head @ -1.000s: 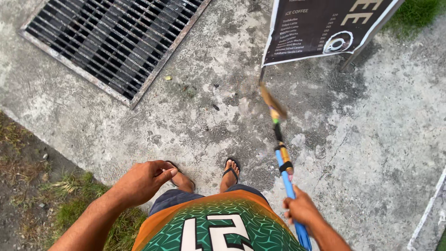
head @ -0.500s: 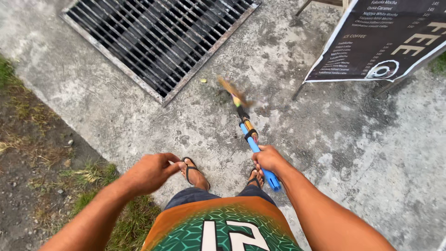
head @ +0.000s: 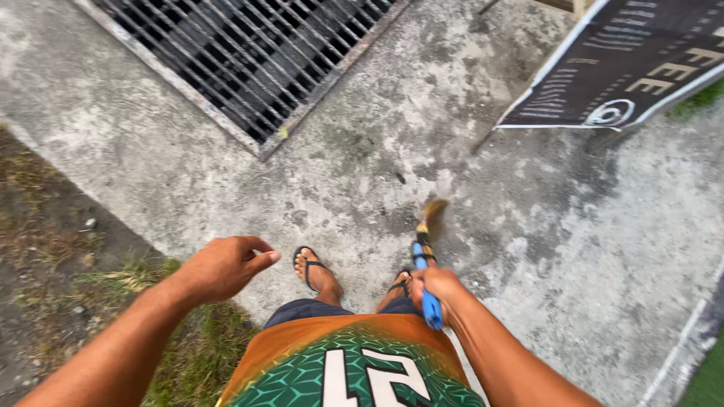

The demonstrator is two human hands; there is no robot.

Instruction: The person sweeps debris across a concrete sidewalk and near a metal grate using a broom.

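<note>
My right hand grips the blue handle of a short broom, whose straw-coloured head points forward over the concrete near my right foot. My left hand hangs free beside my left foot, fingers loosely curled with nothing in them. Both feet wear dark flip-flops on the stained concrete pavement. An orange and green jersey fills the bottom of the view.
A metal drain grate lies in the pavement ahead to the left. A dark signboard on thin legs stands at the upper right. Grass and bare soil border the concrete on the left.
The broom has swung back toward my feet and my right hand has pulled in close to my body. The view has shifted, with the grate and signboard now farther up and right.
</note>
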